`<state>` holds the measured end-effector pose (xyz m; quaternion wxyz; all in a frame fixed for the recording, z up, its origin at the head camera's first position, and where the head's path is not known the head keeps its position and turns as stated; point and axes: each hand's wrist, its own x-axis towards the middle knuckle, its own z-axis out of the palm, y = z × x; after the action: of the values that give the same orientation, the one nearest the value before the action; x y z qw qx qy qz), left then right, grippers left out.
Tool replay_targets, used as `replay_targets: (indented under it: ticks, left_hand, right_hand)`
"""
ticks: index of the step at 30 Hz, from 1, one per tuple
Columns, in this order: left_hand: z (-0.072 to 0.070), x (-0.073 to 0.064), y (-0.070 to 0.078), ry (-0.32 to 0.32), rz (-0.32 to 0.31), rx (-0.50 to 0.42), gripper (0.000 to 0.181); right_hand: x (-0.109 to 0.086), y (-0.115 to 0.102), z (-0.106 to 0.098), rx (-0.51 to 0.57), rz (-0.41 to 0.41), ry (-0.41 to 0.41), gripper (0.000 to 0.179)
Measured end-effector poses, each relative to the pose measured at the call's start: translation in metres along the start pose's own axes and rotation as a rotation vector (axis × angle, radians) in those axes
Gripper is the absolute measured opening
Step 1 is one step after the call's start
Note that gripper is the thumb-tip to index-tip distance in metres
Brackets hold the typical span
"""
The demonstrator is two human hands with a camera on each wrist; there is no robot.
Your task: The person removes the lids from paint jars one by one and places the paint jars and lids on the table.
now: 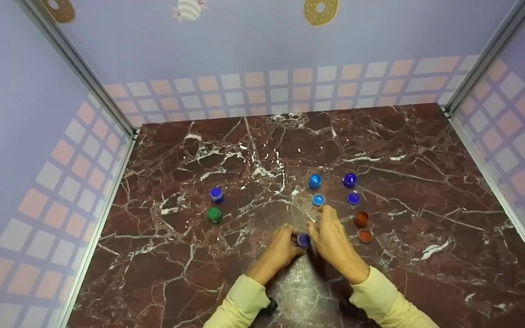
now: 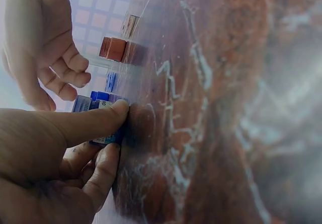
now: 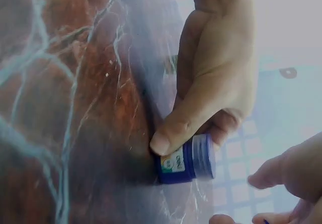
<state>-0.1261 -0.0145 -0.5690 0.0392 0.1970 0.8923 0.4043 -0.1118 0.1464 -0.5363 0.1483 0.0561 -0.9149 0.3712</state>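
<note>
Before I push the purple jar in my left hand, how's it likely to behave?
The purple jar shows no dent under your left hand, so it's probably stiff. The glossy tabletop suggests easy sliding. Knocked over, the jar's round body might roll.

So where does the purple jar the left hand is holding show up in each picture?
Head: the purple jar is below centre, a little to the right.
Left wrist: left of centre, partly covered.
Right wrist: below centre, slightly right.
Shared landmark: the left hand, gripping the jar in all three.
</note>
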Motion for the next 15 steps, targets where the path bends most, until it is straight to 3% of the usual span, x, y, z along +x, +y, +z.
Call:
replay_targets:
  ticks: [6, 15]
  left_hand:
    - [0.000, -0.001, -0.002, 0.023, 0.038, 0.052, 0.033]
    - [-0.001, -0.002, -0.004, 0.055, 0.131, 0.080, 0.019]
  right_hand:
    - [-0.010, -0.017, 0.012, -0.169, -0.002, -0.047, 0.038]
    - [-0.018, -0.028, 0.025, -0.400, -0.086, -0.007, 0.036]
